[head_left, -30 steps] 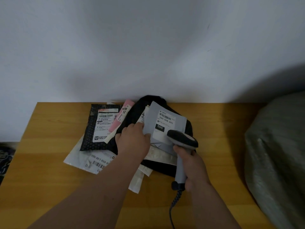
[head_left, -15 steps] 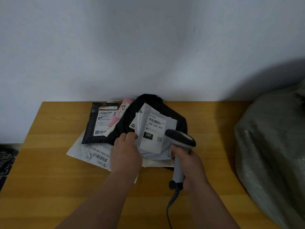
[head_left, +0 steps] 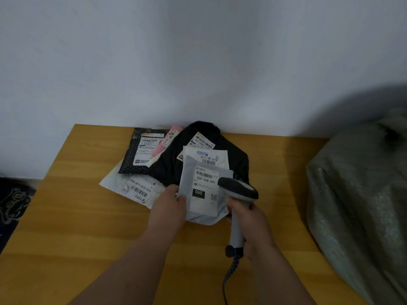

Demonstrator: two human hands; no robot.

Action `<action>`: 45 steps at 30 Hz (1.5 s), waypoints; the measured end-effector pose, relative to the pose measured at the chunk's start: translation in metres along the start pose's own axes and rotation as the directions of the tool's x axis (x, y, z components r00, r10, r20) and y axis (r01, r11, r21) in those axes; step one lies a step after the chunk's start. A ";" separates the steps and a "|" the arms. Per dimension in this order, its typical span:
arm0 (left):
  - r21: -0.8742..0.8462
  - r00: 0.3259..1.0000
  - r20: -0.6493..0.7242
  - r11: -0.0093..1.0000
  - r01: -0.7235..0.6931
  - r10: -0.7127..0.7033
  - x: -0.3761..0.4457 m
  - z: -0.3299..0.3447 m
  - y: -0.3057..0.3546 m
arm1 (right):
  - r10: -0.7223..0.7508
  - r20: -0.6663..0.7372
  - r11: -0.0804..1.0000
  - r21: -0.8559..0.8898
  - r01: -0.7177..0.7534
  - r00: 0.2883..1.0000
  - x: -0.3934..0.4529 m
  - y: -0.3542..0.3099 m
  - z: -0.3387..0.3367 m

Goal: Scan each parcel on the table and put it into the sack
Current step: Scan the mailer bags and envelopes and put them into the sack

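The left hand (head_left: pixel 168 208) pinches the left edge of a grey parcel (head_left: pixel 203 194), its label face-up with the barcode toward the wall, holding it above the near edge of the parcel pile (head_left: pixel 176 159) on the wooden table (head_left: pixel 77 227). The right hand (head_left: pixel 253 225) curls round the handle of the scanner (head_left: pixel 239 203), whose dark head sits just beside the parcel's right edge, level with the label. The sack (head_left: pixel 361 194) stands well apart on the right of the table.
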State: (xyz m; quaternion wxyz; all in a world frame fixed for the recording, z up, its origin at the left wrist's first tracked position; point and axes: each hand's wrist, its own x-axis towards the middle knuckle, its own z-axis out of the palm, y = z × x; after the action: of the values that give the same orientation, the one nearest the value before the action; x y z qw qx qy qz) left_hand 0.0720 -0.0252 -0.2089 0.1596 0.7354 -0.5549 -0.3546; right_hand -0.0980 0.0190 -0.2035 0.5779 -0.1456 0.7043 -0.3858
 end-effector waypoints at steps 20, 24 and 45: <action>-0.335 0.985 -0.167 0.938 -0.092 0.037 -0.067 -0.029 0.004 | -0.125 0.138 0.983 0.153 0.104 0.982 -0.085 -0.020 -0.016; -0.344 0.982 -0.169 0.929 -0.135 0.080 -0.081 -0.041 0.000 | -0.170 0.115 0.974 0.173 0.148 0.979 -0.107 -0.015 -0.015; -0.379 0.968 -0.162 0.893 -0.242 0.193 -0.150 -0.083 -0.022 | -0.326 0.075 0.930 0.206 0.305 0.942 -0.207 0.017 -0.012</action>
State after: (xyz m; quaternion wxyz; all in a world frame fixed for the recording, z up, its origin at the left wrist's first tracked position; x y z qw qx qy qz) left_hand 0.1257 0.1083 -0.1133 0.3767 0.6412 -0.5399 -0.3943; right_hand -0.0451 0.1697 -0.0701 0.5566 -0.2213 0.5991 -0.5314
